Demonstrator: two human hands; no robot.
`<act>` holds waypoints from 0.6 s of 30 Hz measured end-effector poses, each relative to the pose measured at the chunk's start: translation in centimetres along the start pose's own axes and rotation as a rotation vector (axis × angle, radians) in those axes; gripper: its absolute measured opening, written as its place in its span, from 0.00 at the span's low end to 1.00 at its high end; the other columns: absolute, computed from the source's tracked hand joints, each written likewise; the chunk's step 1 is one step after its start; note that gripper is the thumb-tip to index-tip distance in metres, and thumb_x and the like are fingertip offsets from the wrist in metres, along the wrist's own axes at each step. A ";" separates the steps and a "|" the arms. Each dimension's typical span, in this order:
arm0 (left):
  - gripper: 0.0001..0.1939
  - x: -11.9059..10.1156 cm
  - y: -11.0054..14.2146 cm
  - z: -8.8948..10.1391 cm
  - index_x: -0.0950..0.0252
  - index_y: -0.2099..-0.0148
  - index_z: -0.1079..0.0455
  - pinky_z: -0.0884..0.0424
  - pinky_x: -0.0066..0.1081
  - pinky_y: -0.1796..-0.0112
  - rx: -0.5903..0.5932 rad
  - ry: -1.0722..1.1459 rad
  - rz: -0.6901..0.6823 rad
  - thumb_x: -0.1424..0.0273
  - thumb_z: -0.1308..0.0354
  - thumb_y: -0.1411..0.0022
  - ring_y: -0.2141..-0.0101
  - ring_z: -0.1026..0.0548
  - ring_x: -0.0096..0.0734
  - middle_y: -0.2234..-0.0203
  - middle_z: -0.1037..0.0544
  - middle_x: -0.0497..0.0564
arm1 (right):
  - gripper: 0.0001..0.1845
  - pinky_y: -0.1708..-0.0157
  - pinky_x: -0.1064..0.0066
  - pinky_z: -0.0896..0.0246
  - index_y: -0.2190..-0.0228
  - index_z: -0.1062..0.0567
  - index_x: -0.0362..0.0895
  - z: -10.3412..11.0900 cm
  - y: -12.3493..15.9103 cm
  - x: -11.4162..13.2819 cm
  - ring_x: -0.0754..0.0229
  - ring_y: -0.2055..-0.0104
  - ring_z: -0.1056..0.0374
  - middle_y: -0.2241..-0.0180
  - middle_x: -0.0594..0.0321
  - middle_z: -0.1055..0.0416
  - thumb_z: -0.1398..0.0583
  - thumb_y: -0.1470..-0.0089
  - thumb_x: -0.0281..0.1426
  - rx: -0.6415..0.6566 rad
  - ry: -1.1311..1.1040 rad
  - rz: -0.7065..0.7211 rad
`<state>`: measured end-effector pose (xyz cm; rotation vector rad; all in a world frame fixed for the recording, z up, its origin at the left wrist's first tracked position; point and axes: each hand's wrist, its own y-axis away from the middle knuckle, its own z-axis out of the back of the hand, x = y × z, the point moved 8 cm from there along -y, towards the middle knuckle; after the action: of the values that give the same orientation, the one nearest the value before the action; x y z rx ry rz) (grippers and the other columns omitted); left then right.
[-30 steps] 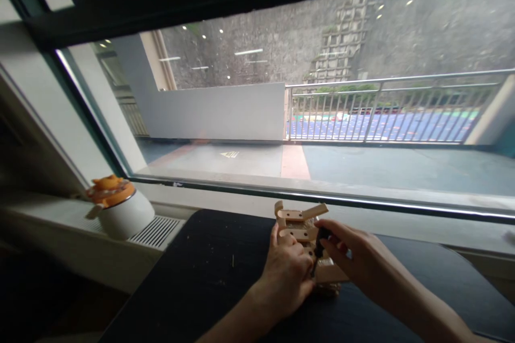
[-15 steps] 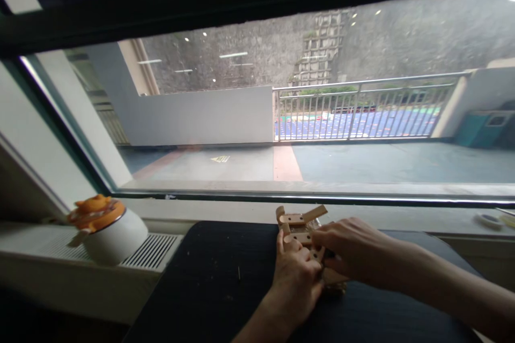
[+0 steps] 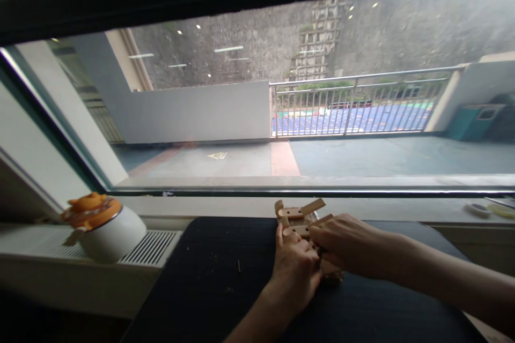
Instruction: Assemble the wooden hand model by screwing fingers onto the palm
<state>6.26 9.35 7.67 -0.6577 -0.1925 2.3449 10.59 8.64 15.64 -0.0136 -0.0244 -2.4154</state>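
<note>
A small assembly of light wooden pieces with dark holes (image 3: 295, 213) lies on the black table (image 3: 201, 289), partly over clear plastic wrapping. My left hand (image 3: 295, 263) is closed round its near left side, fingers pressing on the wood. Across the assembly's right side reaches my right hand (image 3: 351, 244), closed with fingertips down by the wood. What it grips is hidden behind the fingers. More wood (image 3: 333, 269) and shiny wrapping show below my right hand. A thin pin-like piece (image 3: 238, 266) lies on the table to the left.
A white pot with an orange lid (image 3: 115, 236) stands on the vented ledge (image 3: 151, 246) at left. Behind the table runs a pale windowsill (image 3: 225, 208) below a large window. Rolls of tape (image 3: 478, 209) rest on the sill at far right.
The whole view has shifted slightly. My right hand has turned a little over the wooden pieces, while my left hand keeps its hold.
</note>
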 end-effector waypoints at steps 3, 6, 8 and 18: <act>0.07 0.0 0.0 0.1 0.58 0.62 0.25 0.61 0.54 0.40 -0.009 -0.013 -0.002 0.67 0.40 0.46 0.52 0.33 0.43 0.64 0.22 0.48 | 0.06 0.74 0.71 0.48 0.70 0.27 0.42 -0.1 0.0 0.0 0.58 0.70 0.29 0.71 0.61 0.25 0.42 0.52 0.22 0.036 -0.020 -0.028; 0.13 0.1 0.1 0.0 0.57 0.56 0.26 0.61 0.55 0.41 -0.006 -0.027 -0.002 0.65 0.39 0.45 0.51 0.33 0.45 0.62 0.22 0.50 | 0.06 0.74 0.71 0.50 0.69 0.28 0.41 0.7 0.2 0.3 0.56 0.69 0.30 0.70 0.60 0.26 0.41 0.53 0.25 0.021 -0.024 -0.054; 0.13 0.1 0.1 0.0 0.56 0.56 0.26 0.62 0.56 0.41 0.001 -0.036 -0.007 0.64 0.40 0.45 0.51 0.34 0.45 0.61 0.22 0.49 | 0.07 0.74 0.71 0.52 0.69 0.28 0.42 1.3 0.3 0.6 0.57 0.69 0.30 0.70 0.60 0.26 0.41 0.54 0.25 0.011 -0.037 -0.039; 0.08 0.1 0.1 0.0 0.56 0.62 0.24 0.63 0.55 0.41 -0.015 -0.039 -0.015 0.65 0.40 0.44 0.52 0.34 0.43 0.64 0.22 0.48 | 0.10 0.73 0.72 0.49 0.65 0.27 0.43 0.8 0.3 0.5 0.59 0.68 0.29 0.69 0.61 0.25 0.44 0.48 0.21 0.043 -0.078 -0.018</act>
<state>6.13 9.29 7.58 -0.6159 -0.2326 2.3453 10.47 8.11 16.43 -0.0876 -0.1127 -2.4308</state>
